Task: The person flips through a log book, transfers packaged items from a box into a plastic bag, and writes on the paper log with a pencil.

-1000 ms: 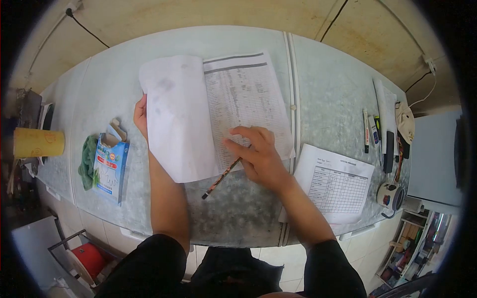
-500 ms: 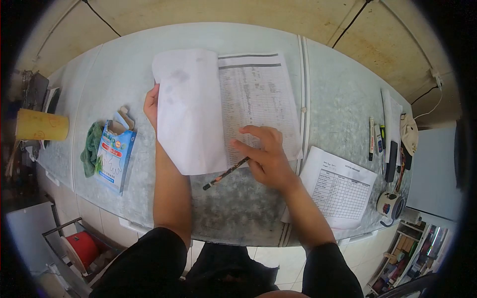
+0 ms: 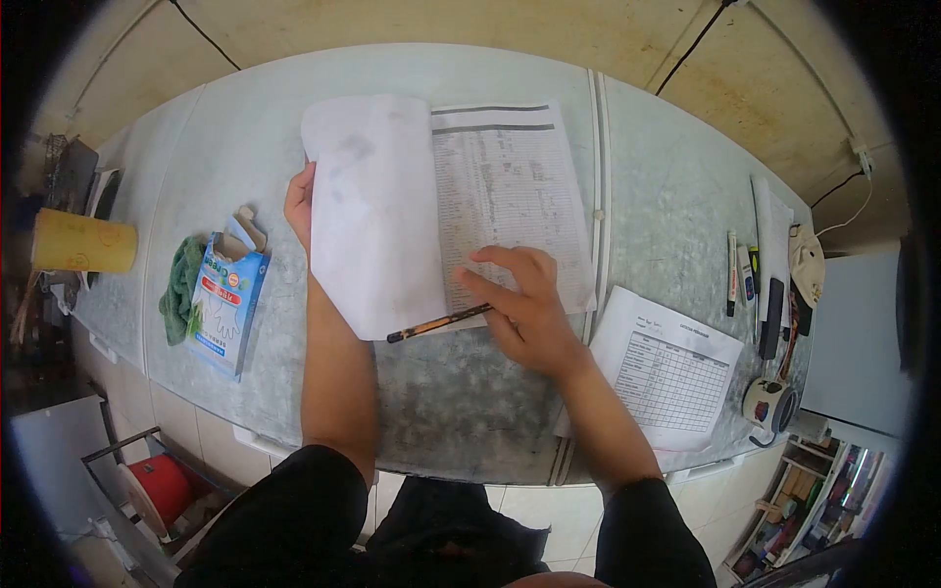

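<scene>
My left hand [image 3: 299,206] grips the left edge of a turned-over white page [image 3: 377,216], its fingers partly hidden behind the paper. Under and right of that page lies a printed table sheet [image 3: 520,196] with rows of small entries, too fine to read. My right hand [image 3: 532,312] rests over the sheet's lower part, index finger extended toward the rows. A dark patterned pencil [image 3: 438,323] is held in it, pointing out to the left across the page's bottom edge.
A blue-white glove box [image 3: 227,309] stands by a green cloth [image 3: 181,292] at left. Near a yellow cylinder [image 3: 86,242] are dark items. At right are a gridded form [image 3: 676,372], markers [image 3: 732,274], a tape roll [image 3: 769,405] and a cap [image 3: 807,265].
The pencil has swung to lie flatter, its outer end rising and shifting left. Both hands stay nearly in place.
</scene>
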### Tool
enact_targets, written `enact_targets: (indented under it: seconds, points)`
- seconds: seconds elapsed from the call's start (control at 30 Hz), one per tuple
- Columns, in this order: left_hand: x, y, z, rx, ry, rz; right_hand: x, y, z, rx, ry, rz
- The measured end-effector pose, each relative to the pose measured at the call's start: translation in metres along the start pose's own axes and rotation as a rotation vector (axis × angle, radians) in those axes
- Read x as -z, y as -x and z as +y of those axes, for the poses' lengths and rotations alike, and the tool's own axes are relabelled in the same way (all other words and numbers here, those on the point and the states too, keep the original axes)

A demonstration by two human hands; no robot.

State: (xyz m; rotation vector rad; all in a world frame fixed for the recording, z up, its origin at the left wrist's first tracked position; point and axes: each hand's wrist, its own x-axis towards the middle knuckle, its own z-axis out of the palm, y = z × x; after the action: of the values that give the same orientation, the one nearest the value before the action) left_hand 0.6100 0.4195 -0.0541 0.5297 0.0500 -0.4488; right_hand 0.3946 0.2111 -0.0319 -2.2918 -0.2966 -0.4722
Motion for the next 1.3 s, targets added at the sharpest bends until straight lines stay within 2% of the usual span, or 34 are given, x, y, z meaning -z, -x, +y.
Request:
enact_targets:
  seconds: [0.13, 0.23, 0.43, 0.63, 0.73, 0.8, 0.93, 1.13, 1.23, 1.3]
  points:
    - [0.0003, 0.0007, 0.0002, 0.004, 0.011, -0.013, -0.0020, 0.0011, 0.0029, 0.047, 0.051, -0.039]
    - [-0.0011, 0.0016, 0.0000, 0.000, 0.013, -0.002, 0.0010, -0.0013, -0.0013, 0.002, -0.061, 0.003]
    - [-0.0042, 0.0010, -0.0006, -0.018, -0.016, 0.022, -0.0022, -0.0001, 0.0015, 0.026, 0.021, -0.066]
    - [-0.0023, 0.0007, -0.0012, -0.033, 0.003, 0.011, 0.0003, -0.0002, 0.0019, 0.006, -0.016, -0.062]
    - [-0.0035, 0.0009, -0.0006, -0.031, -0.016, 0.018, 0.0017, 0.0009, 0.0034, -0.016, -0.133, -0.026]
    - [-0.0041, 0.0009, -0.0006, -0.024, -0.010, 0.003, 0.0003, 0.0015, 0.0056, 0.028, -0.018, -0.071]
    - [-0.0029, 0.0004, -0.0015, -0.042, -0.021, -0.003, 0.0007, 0.0001, 0.0013, 0.014, -0.040, -0.088]
    - [-0.0068, 0.0024, -0.0022, -0.042, -0.018, 0.039, -0.0017, 0.0009, 0.0037, 0.052, -0.021, -0.049]
    - [-0.0049, 0.0010, -0.0019, -0.039, -0.016, 0.042, 0.0011, -0.0004, -0.0005, -0.015, -0.108, 0.017]
    - [-0.0029, 0.0000, -0.0016, -0.042, 0.000, 0.027, -0.0014, 0.0006, 0.0025, 0.061, 0.040, -0.025]
